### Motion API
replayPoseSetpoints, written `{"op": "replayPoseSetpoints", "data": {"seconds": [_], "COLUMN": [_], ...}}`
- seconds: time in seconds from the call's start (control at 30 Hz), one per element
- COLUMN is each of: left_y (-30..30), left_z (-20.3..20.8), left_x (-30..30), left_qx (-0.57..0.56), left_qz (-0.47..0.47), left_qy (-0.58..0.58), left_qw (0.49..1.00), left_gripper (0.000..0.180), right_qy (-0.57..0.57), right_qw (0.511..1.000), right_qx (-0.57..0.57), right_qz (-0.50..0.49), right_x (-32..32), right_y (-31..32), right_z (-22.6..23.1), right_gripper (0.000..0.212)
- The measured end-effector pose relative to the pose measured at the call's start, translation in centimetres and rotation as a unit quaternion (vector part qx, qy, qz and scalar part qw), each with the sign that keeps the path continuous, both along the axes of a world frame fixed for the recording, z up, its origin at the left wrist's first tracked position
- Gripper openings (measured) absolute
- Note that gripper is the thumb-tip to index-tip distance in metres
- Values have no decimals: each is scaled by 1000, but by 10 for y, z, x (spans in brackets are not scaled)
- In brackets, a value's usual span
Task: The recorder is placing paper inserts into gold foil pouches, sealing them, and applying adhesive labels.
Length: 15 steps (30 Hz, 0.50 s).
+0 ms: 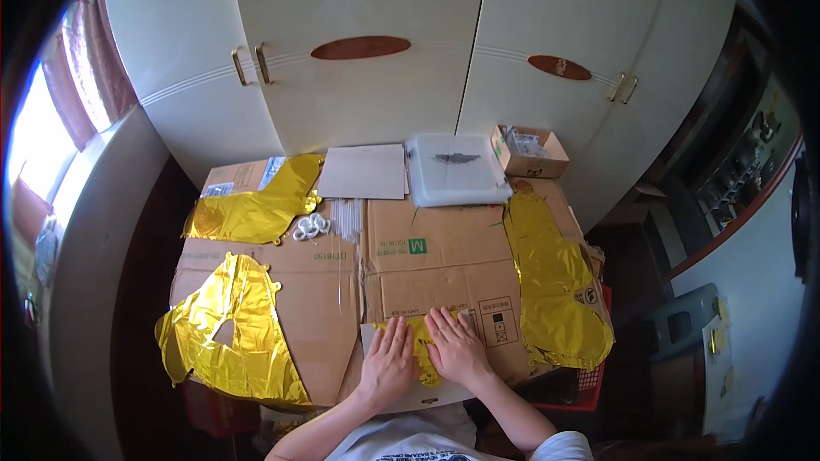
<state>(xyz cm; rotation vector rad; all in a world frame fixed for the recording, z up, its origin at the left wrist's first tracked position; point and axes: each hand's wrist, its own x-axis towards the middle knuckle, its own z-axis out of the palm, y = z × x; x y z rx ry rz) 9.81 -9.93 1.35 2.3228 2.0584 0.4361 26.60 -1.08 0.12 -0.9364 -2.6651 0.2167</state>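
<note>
My left hand [389, 360] and my right hand [457, 346] lie flat, fingers together, side by side on a small piece of gold foil [420, 343] at the near edge of the cardboard sheet [427, 265]. The foil shows only between and just beyond my fingers; most of it is hidden under my palms. A white sheet [401, 397] sticks out under my wrists. Neither hand grips anything.
Flattened gold foil balloons lie at the near left [235, 333], far left [256, 205] and right [555, 282]. Behind are white rings [310, 226], thin white sticks [346, 218], a grey card [363, 172], a clear plastic lidded box [455, 171] and a small cardboard box [530, 152]. Cupboard doors [367, 43] stand behind.
</note>
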Motion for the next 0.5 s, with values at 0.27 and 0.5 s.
{"op": "replayPoseSetpoints", "data": {"seconds": [0.27,0.5], "left_y": [-2,-2], "left_z": [0,0], "left_x": [10,9], "left_qx": [-12,-10], "left_qz": [16,15], "left_qy": [-56,-56], "left_qw": [998,998], "left_gripper": [66,66], "right_qy": [30,48], "right_qw": [999,997], "right_qx": [2,39], "right_qz": [10,-45], "right_x": [3,12], "right_y": [4,3], "right_z": [0,2], "right_gripper": [55,47]}}
